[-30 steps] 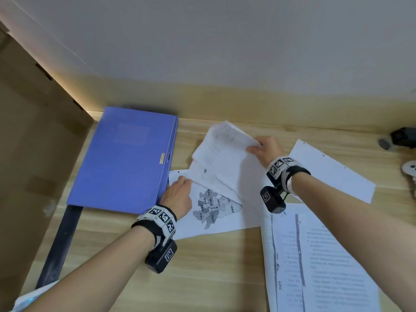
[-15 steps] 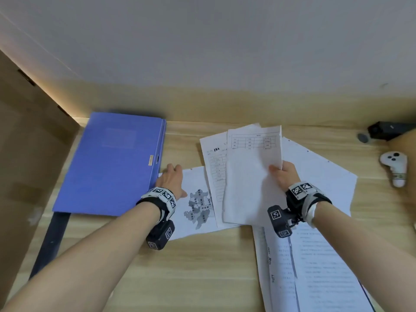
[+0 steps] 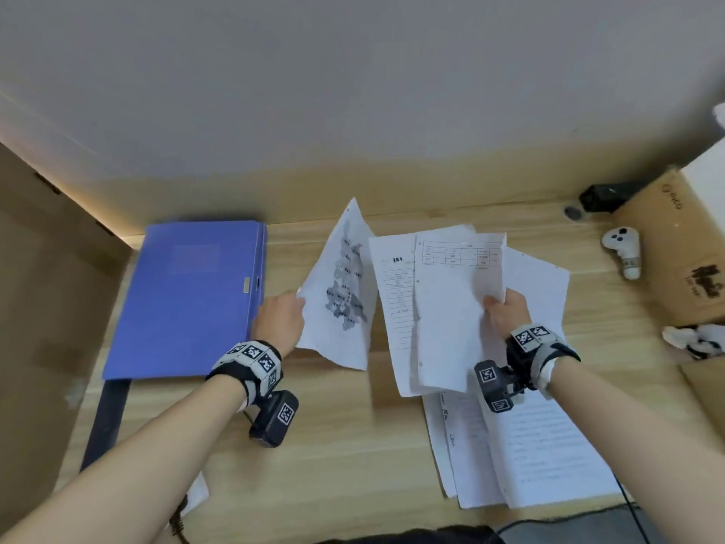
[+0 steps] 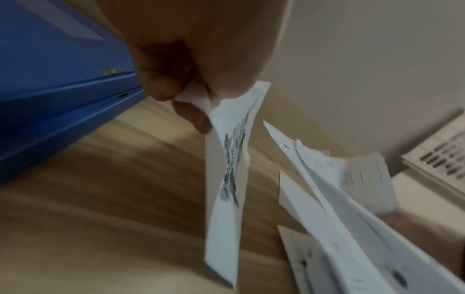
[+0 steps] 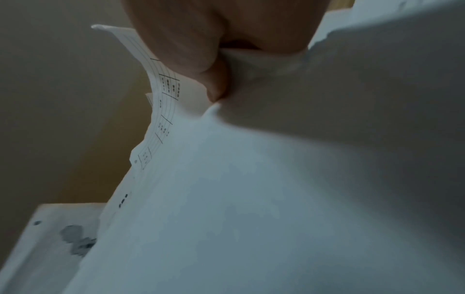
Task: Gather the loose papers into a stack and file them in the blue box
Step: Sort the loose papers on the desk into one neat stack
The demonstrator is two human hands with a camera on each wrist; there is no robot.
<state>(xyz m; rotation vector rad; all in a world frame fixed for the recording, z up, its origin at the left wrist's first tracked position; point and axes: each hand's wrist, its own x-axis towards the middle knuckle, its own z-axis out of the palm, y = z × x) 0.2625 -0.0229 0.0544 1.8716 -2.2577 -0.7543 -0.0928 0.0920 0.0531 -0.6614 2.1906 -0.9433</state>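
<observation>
A white controller [image 3: 623, 251] is lying by the desk's [image 3: 333, 445] right edge; the left hand [image 3: 279, 321] is pinching the map sheet [image 3: 345, 292] beside the blue box [image 3: 188, 296], the right hand [image 3: 506, 312] pinching two table sheets [image 3: 447, 308].

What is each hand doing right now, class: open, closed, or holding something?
Left hand: closed, pinching the map sheet at its edge.
Right hand: closed, gripping the table sheets.

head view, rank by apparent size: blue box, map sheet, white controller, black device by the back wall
1. blue box, clearly largest.
2. map sheet, held tilted in the left hand, so foreshortened.
3. and 4. white controller and black device: look about alike, not ranked; the device is partly hidden by cardboard.
</observation>
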